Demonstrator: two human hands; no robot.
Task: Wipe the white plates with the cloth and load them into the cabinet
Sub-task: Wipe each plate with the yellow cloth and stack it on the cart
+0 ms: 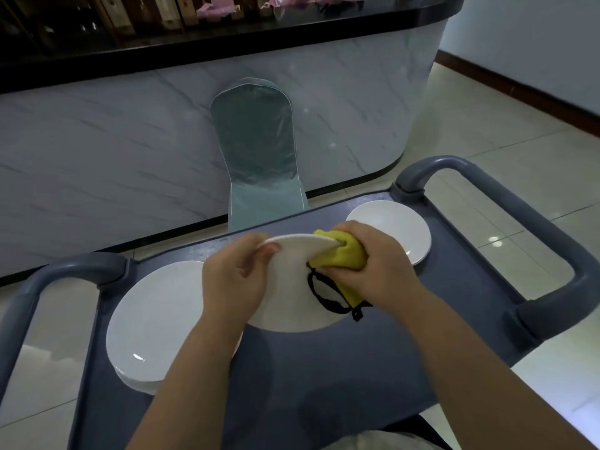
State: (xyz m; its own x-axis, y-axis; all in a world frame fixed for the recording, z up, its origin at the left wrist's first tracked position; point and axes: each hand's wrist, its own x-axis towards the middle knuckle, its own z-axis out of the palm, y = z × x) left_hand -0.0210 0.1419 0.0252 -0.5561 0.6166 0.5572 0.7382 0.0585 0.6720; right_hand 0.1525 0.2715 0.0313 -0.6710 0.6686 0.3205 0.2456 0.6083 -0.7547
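Note:
A white plate [292,287] is held tilted above the grey cart top [324,378]. My left hand [238,280] grips its left rim, thumb on the upper face. My right hand [373,264] grips a yellow cloth [341,254] with black trim, wrapped over the plate's right rim. A stack of white plates [152,323] sits on the cart at the left. Another white plate [399,228] lies on the cart at the far right, behind my right hand.
The cart has grey handle bars at the left [48,280] and right [519,216]. Beyond it stand a chair in a pale cover [256,151] and a marble-look counter [130,141] with a dark top. Tiled floor [503,131] surrounds the cart.

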